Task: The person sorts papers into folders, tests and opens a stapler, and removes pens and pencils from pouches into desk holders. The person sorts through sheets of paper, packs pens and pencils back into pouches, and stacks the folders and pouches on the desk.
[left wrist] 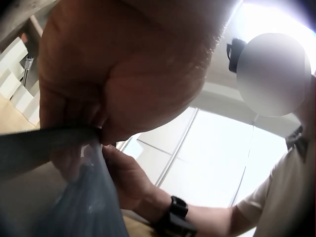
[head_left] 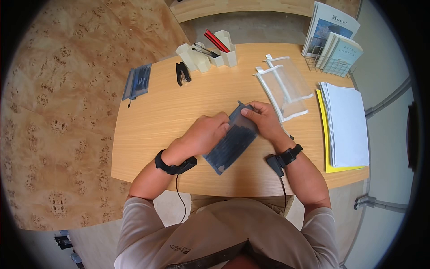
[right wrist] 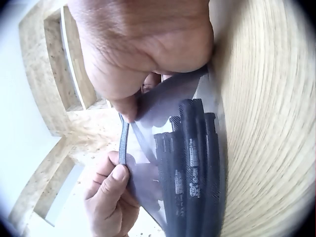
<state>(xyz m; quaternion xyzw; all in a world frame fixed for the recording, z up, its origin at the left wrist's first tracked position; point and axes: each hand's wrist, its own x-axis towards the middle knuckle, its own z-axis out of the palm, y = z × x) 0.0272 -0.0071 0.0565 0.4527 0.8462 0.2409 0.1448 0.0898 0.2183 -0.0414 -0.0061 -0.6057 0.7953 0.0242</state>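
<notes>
A dark see-through zip pouch is held tilted between both hands over the front middle of the table. Inside it lie several black pen-like sticks with small white print. The left hand pinches the pouch's zip edge between thumb and fingers, as the right wrist view shows. At the far corner, the right hand grips the pouch with the thumb on top and fingers behind. Between the hands the upper edge stands apart from the sticks. In the left wrist view, the left hand hides much of the pouch.
Another dark pouch lies at the table's left edge, with a black stapler nearby. Pale pen holders stand at the back. White-edged clear pouches, a paper stack and books in a wire rack are on the right.
</notes>
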